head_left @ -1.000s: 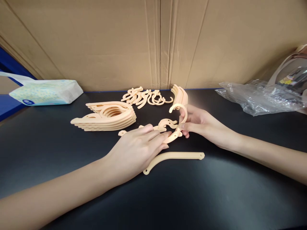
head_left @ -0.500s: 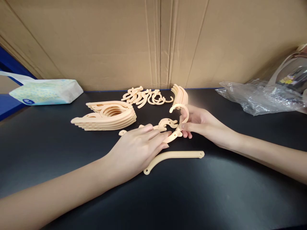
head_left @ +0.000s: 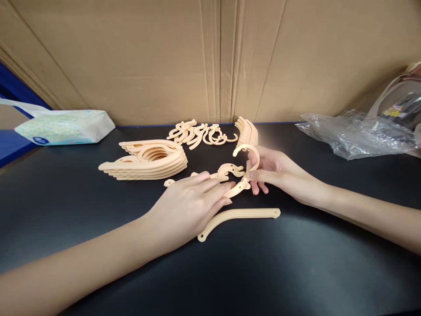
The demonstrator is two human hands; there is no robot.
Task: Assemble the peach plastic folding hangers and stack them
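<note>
- Two hands at work: left hand [head_left: 194,199] lies flat, fingers pressing down an arm piece [head_left: 235,189]; right hand [head_left: 272,172] pinches a hook [head_left: 247,151] upright at that piece's end, apparently joining them.
- Finished hangers [head_left: 146,160], stacked, at 10 o'clock.
- Loose arm [head_left: 238,216], unfitted, at 6 o'clock.
- Spare hooks [head_left: 200,131] at 12 o'clock.
- Tissue pack [head_left: 62,127], plastic bag [head_left: 355,131]: well apart, nothing obstructs.
</note>
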